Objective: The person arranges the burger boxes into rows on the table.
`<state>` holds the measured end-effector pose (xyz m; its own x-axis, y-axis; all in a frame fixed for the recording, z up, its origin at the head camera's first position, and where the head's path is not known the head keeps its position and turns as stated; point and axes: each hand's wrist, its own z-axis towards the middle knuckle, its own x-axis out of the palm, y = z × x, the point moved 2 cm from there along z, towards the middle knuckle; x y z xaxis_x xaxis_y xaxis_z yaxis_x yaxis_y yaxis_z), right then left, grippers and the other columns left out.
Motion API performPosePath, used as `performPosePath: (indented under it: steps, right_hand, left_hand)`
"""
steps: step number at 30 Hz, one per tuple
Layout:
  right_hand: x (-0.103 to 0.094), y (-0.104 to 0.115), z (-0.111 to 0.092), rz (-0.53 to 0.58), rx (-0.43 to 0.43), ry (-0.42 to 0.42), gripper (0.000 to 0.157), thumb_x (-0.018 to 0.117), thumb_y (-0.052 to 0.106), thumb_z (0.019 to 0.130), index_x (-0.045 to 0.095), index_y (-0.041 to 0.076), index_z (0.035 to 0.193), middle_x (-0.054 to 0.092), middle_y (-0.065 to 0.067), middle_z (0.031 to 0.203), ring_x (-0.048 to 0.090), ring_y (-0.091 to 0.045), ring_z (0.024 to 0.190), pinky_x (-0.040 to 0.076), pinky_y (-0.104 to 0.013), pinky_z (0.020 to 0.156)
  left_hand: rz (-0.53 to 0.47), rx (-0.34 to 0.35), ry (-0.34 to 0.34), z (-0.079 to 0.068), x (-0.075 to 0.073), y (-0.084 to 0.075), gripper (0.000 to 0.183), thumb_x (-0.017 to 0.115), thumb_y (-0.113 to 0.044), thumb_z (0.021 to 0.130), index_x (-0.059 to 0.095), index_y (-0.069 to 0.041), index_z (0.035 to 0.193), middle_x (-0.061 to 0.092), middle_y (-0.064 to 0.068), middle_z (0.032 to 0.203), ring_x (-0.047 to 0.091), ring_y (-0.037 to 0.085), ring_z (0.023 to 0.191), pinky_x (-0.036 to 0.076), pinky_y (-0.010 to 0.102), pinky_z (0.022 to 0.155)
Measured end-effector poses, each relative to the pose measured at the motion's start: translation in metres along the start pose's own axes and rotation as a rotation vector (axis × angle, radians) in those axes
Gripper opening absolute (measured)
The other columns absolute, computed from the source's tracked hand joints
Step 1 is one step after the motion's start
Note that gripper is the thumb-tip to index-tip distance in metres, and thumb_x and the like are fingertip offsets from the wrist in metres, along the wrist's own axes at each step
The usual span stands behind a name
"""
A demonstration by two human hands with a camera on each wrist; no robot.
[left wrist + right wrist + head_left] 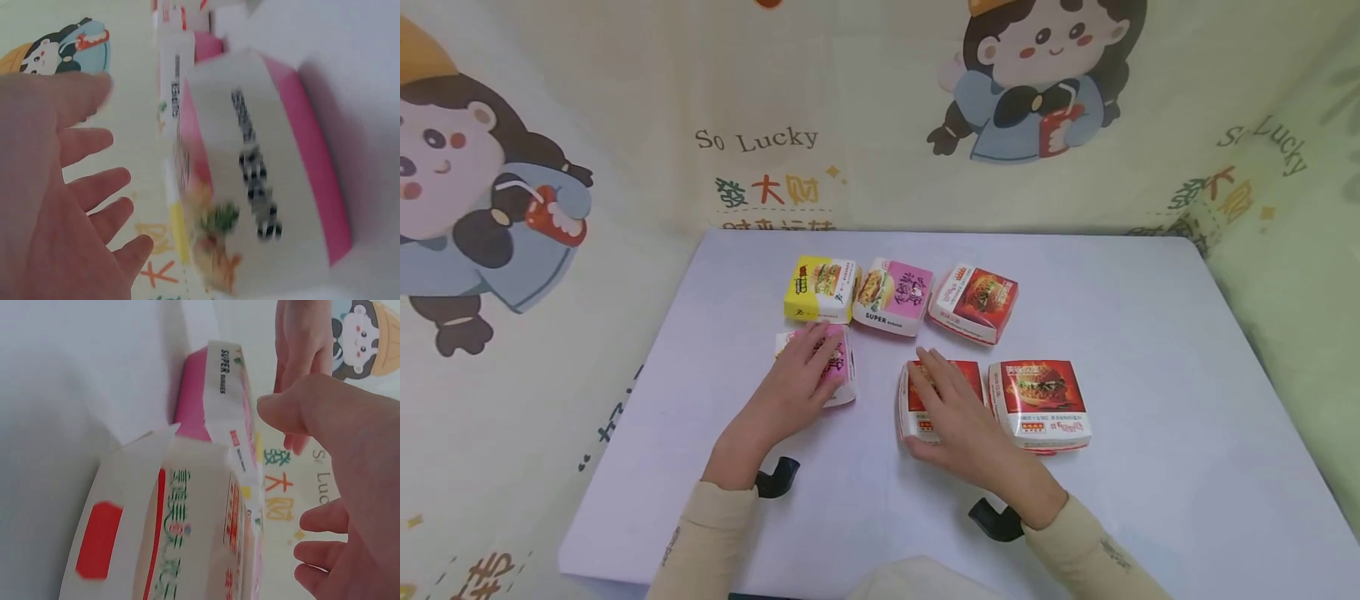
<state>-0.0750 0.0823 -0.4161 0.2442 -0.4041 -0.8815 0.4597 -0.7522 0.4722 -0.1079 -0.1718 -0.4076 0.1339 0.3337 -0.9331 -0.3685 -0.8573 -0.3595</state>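
Observation:
At the front left of the table a pink-and-white burger box (844, 375) lies partly hidden under my left hand (790, 387). In the left wrist view its white side (269, 156) fills the middle, and the fingers (103, 187) are spread apart above its level. My right hand (962, 429) hovers over a red-and-white burger box (968, 375), covering much of its lid. From the right wrist, thumb and fingers (322, 522) appear extended and apart from the box side (194, 519). Neither hand grips anything.
Behind stand a yellow burger box (822, 287), a pink box marked SUPER (892, 296) and a tilted red box (975, 302). Another red box (1041, 404) sits right of my right hand. A printed cloth (880, 125) hangs around the white table (1165, 375).

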Motion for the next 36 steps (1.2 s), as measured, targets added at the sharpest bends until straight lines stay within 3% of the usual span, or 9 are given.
performPosePath:
  steps: [4,12,17,24,30,36]
  right_hand:
    - [0.003,0.006,0.004,0.005,-0.004,-0.004,0.094,0.077,0.044,0.084,0.026,0.012,0.157,0.017,-0.007,0.166,0.014,-0.028,0.154,0.030,-0.054,0.119]
    - [0.009,0.015,0.012,-0.023,-0.032,-0.001,0.093,0.075,0.047,0.085,0.028,0.010,0.156,0.020,-0.010,0.165,0.017,-0.028,0.154,0.028,-0.053,0.121]
    - [0.011,0.019,0.016,-0.018,-0.046,-0.003,0.092,0.075,0.045,0.085,0.028,0.009,0.156,0.020,-0.010,0.165,0.016,-0.028,0.154,0.025,-0.050,0.123]
    - [0.016,0.025,0.023,-0.020,-0.050,0.032,0.092,0.073,0.044,0.087,0.026,0.008,0.157,0.017,-0.010,0.166,0.012,-0.027,0.155,0.019,-0.047,0.126]
    - [0.020,0.029,0.028,-0.020,-0.075,0.038,0.092,0.074,0.042,0.087,0.026,0.007,0.157,0.018,-0.013,0.166,0.013,-0.029,0.155,0.016,-0.047,0.126]
    - [0.025,0.032,0.033,-0.037,-0.072,0.059,0.092,0.074,0.044,0.086,0.027,0.006,0.156,0.018,-0.013,0.166,0.012,-0.028,0.155,0.016,-0.048,0.126]
  left_hand:
    - [0.062,0.022,0.010,-0.002,-0.006,0.011,0.063,0.060,-0.013,0.096,0.034,-0.009,0.154,0.025,0.015,0.162,0.018,0.033,0.152,0.029,0.053,0.121]
    - [0.127,0.108,0.043,-0.009,-0.015,0.030,0.077,0.070,0.004,0.085,0.037,-0.013,0.153,0.028,0.019,0.160,0.022,0.039,0.150,0.030,0.055,0.119]
    - [0.130,0.053,0.139,-0.008,-0.023,0.035,0.089,0.070,0.015,0.077,0.036,-0.017,0.154,0.025,0.017,0.162,0.019,0.039,0.151,0.028,0.056,0.120]
    - [0.183,-0.016,0.247,-0.009,-0.028,0.041,0.094,0.072,0.010,0.081,0.030,-0.028,0.156,0.023,0.015,0.163,0.018,0.043,0.150,0.036,0.057,0.115]
    - [0.269,0.039,0.250,-0.008,-0.024,0.048,0.101,0.077,0.005,0.079,0.025,-0.034,0.157,0.021,0.015,0.164,0.022,0.044,0.149,0.034,0.057,0.116]
    - [0.327,0.039,0.277,-0.008,-0.020,0.050,0.103,0.076,0.001,0.081,0.019,-0.037,0.158,0.016,0.015,0.165,0.021,0.043,0.149,0.027,0.059,0.119]
